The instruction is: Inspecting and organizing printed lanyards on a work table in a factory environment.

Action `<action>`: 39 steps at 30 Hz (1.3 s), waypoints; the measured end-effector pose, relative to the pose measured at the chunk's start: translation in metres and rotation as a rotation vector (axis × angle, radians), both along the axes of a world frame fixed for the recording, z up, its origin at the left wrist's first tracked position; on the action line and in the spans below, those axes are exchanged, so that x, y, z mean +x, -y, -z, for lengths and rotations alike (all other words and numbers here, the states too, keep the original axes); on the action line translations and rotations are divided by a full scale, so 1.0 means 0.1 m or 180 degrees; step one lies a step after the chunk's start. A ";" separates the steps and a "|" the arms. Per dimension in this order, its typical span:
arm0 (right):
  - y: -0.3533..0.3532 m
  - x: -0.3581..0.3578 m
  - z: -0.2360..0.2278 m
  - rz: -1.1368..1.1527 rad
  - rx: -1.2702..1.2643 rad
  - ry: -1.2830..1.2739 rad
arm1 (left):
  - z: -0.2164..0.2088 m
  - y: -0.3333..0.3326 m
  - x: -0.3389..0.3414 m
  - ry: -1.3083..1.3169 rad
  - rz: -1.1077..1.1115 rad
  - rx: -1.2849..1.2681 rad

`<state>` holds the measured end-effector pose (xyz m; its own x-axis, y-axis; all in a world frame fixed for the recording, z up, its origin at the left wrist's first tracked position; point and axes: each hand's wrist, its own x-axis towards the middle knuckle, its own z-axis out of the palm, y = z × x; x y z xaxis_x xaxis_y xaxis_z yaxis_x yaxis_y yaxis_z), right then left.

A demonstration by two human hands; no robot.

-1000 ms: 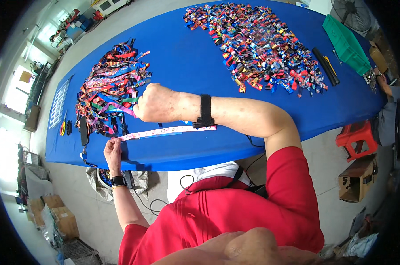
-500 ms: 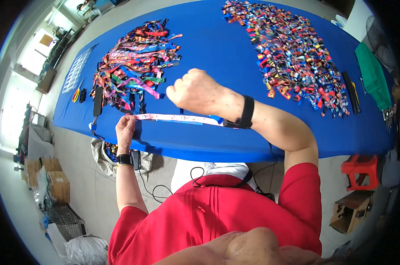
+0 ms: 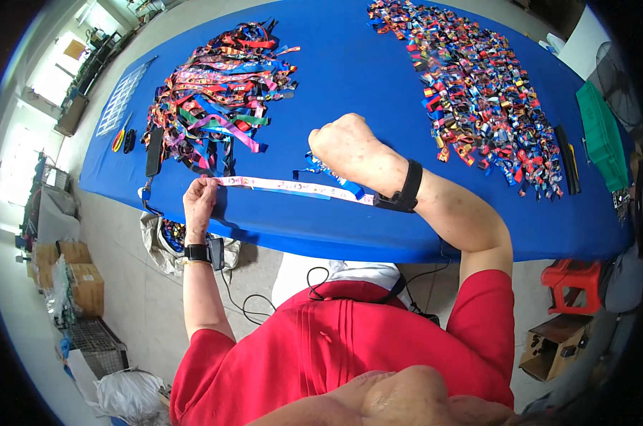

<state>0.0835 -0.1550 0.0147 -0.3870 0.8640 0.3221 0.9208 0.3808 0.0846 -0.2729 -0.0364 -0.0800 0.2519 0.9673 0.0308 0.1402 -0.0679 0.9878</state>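
Note:
My left hand [image 3: 200,199] pinches the left end of a long pinkish-white printed strap [image 3: 293,187], which lies stretched along the near part of the table. The strap's right end passes beneath my right wrist, where a black wristband hides it. My right hand [image 3: 350,145] is a closed fist above the strap, knuckles outward; anything inside it is hidden. Under that fist shows a blue-and-white patterned strap [image 3: 335,179]. Beyond my left hand spreads a pile of long colourful straps [image 3: 218,89]. Far right lies a wide heap of short looped straps [image 3: 477,92].
Blue cloth covers the table [image 3: 335,85]. On its left are a white wire grid [image 3: 124,99], scissors [image 3: 119,140] and a black flat device [image 3: 154,153]. To the right are black strips [image 3: 567,160] and a green tray [image 3: 600,131]. A red stool [image 3: 573,286] stands below.
My right fist has moved to the right, and the blue patterned strap beneath it has come into sight. My left hand keeps its pinch on the pinkish-white strap. The view has shifted slightly.

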 end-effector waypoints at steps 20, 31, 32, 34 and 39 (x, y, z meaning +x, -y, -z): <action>-0.45 0.47 0.50 0.0926 -0.0816 0.0765 | 0.00 0.04 0.03 -0.0095 -0.0015 0.0046; -0.58 0.31 0.43 0.1129 -0.1141 0.0835 | -0.29 -0.22 -0.23 -0.2870 -0.0496 0.1560; -0.57 0.31 0.44 0.1039 -0.1051 0.0708 | -0.35 -0.26 -0.30 -0.3178 -0.0688 0.1792; -0.54 0.38 0.48 0.1039 -0.0896 0.0734 | -0.39 -0.38 -0.36 -0.3880 -0.0800 0.1914; -0.51 0.39 0.43 0.1311 -0.1130 0.0844 | -0.38 -0.46 -0.44 -0.4874 -0.0508 0.1662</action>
<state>0.1222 -0.1042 -0.0286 -0.0254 0.9969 -0.0751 0.9634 0.0444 0.2645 -0.3169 0.0093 -0.0419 0.2573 0.9504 0.1746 0.9544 -0.2218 -0.1996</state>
